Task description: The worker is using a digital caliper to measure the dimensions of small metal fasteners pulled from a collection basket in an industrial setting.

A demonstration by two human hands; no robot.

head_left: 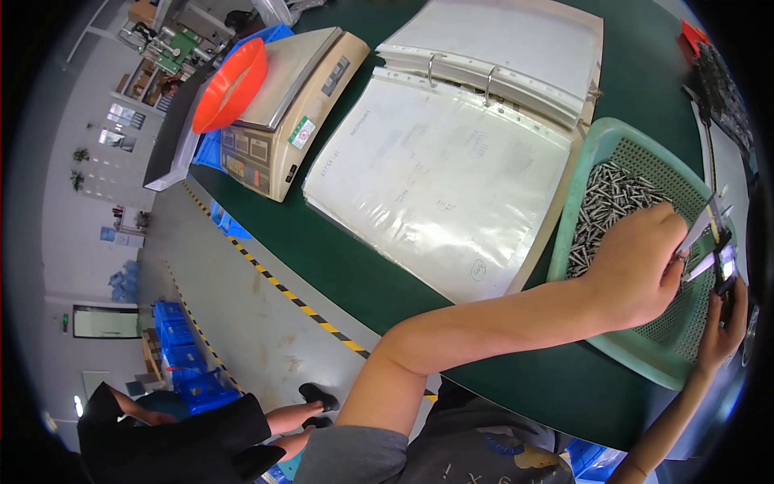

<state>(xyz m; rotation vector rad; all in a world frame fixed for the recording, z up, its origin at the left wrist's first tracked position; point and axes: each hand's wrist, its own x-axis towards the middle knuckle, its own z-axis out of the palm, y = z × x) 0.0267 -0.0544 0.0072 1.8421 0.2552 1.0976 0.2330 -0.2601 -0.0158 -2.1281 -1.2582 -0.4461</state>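
Note:
A green plastic basket (592, 149) stands on the table at the right, with a heap of small metal pins (614, 194) in its far left part. My left hand (637, 262) is over the basket, its fingers pinched together at the jaws of a caliper. Whatever lies between those fingertips is mostly hidden. My right hand (726, 327) grips the digital caliper (726, 262) near its lit display, at the basket's right edge. The caliper's jaws point left, toward my left fingertips.
An open ring binder (435, 177) with sheets in clear sleeves lies left of the basket on the green table (322, 234). Beyond it stand a weighing scale (290, 105) and a red scoop-like tray (232, 87). Someone in black (177, 440) is at the lower left, near blue crates (181, 355).

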